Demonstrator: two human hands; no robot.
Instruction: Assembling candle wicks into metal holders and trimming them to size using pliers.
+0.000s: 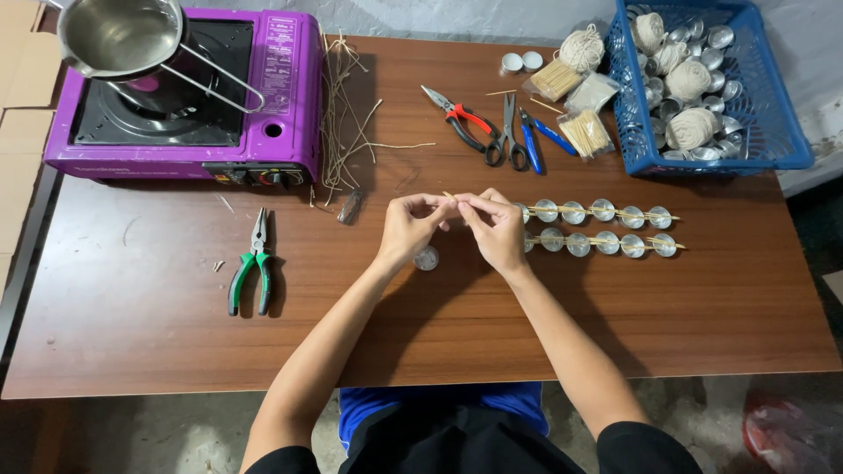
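Observation:
My left hand (411, 226) and my right hand (497, 228) meet over the middle of the brown table (158, 325), fingertips pinched together on a thin pale wick stick (450, 197). A small round metal cup (427, 258) rests on the table just below my left hand. To the right of my right hand lie two rows of small metal cups (602, 211) with thin sticks laid across them, the lower row (606, 243) parallel to the upper.
A purple portable stove (263, 105) with a steel pot (118, 35) sits far left. Loose wick strands (347, 114), green pliers (255, 270), red pliers (463, 118), scissors (509, 132), stick bundles (584, 132) and a blue basket (773, 132) of cups and twine balls surround.

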